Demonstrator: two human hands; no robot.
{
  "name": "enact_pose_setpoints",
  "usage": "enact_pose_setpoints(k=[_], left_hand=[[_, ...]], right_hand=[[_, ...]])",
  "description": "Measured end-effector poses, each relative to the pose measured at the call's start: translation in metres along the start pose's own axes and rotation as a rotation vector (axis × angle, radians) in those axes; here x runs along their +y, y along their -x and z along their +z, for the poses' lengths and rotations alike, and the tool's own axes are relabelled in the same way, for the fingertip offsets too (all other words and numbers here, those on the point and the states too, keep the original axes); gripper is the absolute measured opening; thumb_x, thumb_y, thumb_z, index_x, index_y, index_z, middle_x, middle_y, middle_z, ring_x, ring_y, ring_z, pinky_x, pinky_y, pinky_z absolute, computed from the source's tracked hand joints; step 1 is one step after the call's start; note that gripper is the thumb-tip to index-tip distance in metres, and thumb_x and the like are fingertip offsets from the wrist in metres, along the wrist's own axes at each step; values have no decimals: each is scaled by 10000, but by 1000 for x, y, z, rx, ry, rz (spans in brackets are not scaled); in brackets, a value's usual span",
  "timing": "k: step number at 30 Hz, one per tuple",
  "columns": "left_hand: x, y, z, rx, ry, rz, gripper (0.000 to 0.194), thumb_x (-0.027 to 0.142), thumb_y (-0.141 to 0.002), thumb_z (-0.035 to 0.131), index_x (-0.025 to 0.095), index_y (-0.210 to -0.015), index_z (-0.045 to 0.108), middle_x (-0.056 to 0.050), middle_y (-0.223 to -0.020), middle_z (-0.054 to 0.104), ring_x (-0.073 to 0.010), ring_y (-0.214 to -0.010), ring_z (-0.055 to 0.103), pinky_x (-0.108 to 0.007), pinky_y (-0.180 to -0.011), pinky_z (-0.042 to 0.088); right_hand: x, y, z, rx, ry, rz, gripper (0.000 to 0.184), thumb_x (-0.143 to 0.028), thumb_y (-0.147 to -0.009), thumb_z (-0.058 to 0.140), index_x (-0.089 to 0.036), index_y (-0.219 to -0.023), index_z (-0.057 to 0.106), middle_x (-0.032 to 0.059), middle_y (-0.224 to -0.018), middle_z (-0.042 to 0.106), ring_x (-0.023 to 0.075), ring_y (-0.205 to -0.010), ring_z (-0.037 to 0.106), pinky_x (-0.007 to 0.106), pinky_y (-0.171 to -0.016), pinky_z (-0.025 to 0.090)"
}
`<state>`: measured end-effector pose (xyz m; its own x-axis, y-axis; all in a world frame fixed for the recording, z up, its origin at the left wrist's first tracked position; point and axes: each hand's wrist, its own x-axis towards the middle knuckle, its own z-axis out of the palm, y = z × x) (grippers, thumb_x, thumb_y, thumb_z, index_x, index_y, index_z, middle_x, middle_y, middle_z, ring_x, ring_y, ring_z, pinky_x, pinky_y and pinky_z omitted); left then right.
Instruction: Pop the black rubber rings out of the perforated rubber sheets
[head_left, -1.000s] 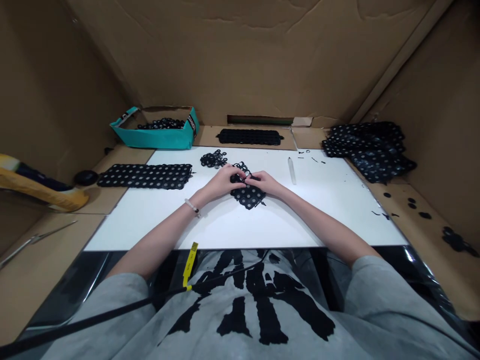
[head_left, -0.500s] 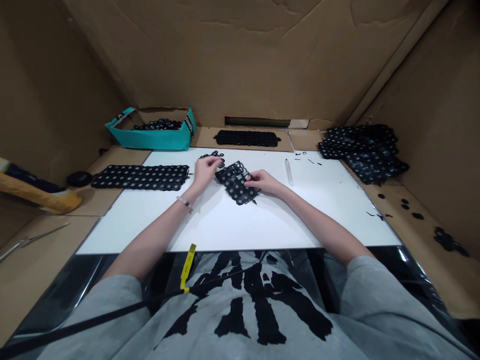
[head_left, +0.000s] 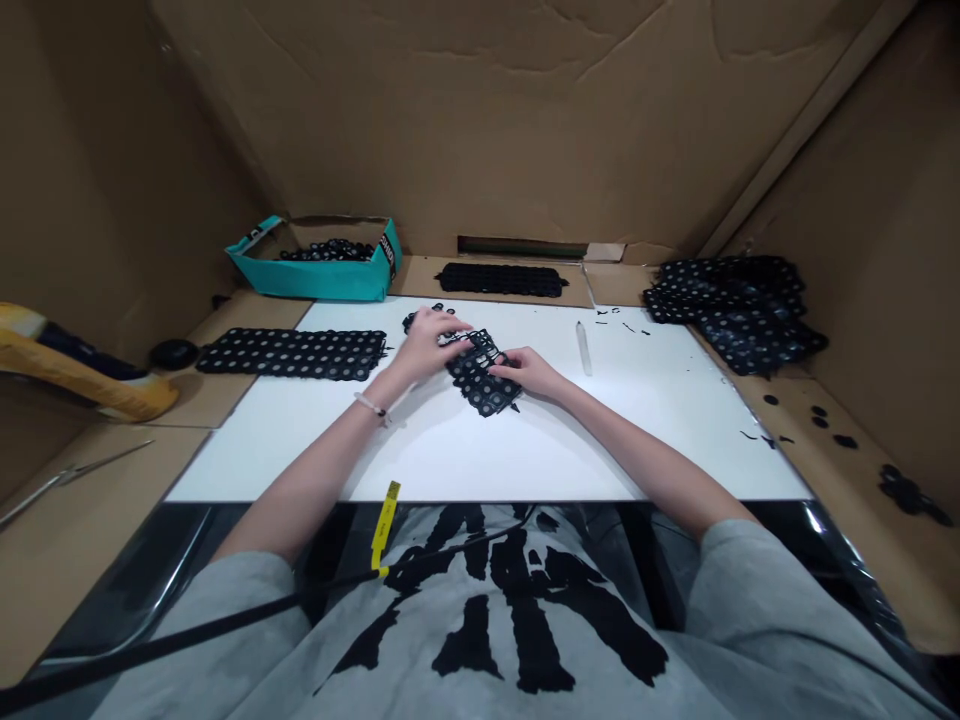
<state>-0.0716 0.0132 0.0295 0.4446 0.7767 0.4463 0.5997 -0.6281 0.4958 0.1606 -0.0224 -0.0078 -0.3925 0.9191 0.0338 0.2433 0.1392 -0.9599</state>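
Between my hands, over the white board, is a black rubbery sheet [head_left: 480, 388] with rows of pale round dots and open holes along its upper part. My right hand [head_left: 531, 372] pinches its right edge between thumb and fingers. My left hand [head_left: 429, 345] reaches over the sheet's upper left edge, thumb and fingers apart; whether the fingertips touch it is hard to tell. Partly hidden behind my left hand lies a small heap of black rings [head_left: 409, 321]. A longer dotted black sheet [head_left: 292, 354] lies flat to the left.
A teal box [head_left: 315, 280] with small black pieces stands back left. Behind the white board [head_left: 480, 470] lies a black strip [head_left: 502, 280]. Dotted sheets [head_left: 739, 305] are piled right. A pale pen-like tool [head_left: 583, 348], black scraps, tweezers [head_left: 75, 473] and a yellow bottle [head_left: 90, 370] lie around.
My left hand has moved from the ring heap right to the sheet, its pinched fingers now spread. My right hand keeps its grip on the sheet. The view has shifted slightly.
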Motion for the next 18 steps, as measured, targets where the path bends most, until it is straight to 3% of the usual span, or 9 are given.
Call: enact_pose_setpoints(k=[3, 6, 9, 15, 18], left_hand=[[26, 6, 17, -157, 91, 58, 289, 460, -808, 688, 249, -988, 768, -62, -973, 743, -264, -987, 560, -413, -927, 416], [32, 9, 28, -119, 184, -44, 259, 428, -788, 706, 236, -944, 782, -58, -911, 760, -249, -898, 614, -397, -883, 452], [24, 7, 29, -66, 322, -188, 260, 414, -752, 725, 212, -900, 792, -67, -896, 767, -241, -842, 653, -368, -815, 487], [-1, -1, 28, -83, 487, -380, 324, 486, -687, 740, 170, -754, 765, -74, -802, 757, -231, -760, 661, -336, -701, 496], [-21, -6, 18, 105, 432, -455, 283, 448, -720, 707, 170, -752, 754, -70, -804, 753, -232, -768, 660, -338, -720, 494]], right_hand=[[1, -1, -1, 28, 42, -56, 428, -556, -722, 670, -132, -771, 667, -14, -637, 560, 128, -638, 455, 257, -624, 342], [-1, -2, -3, 45, 22, -72, 446, -570, -756, 615, -128, -776, 670, 0, -653, 565, 137, -663, 455, 260, -627, 342], [-4, -1, -5, -4, 11, -59, 440, -577, -738, 627, -137, -720, 618, -16, -633, 512, 121, -641, 412, 256, -605, 317], [-5, -1, -4, -29, 22, -12, 440, -555, -667, 691, -160, -618, 503, -38, -583, 435, 99, -594, 371, 252, -567, 297], [-5, 0, -3, -23, -28, 8, 418, -541, -665, 696, -155, -644, 538, -29, -597, 467, 108, -603, 410, 255, -578, 339]])
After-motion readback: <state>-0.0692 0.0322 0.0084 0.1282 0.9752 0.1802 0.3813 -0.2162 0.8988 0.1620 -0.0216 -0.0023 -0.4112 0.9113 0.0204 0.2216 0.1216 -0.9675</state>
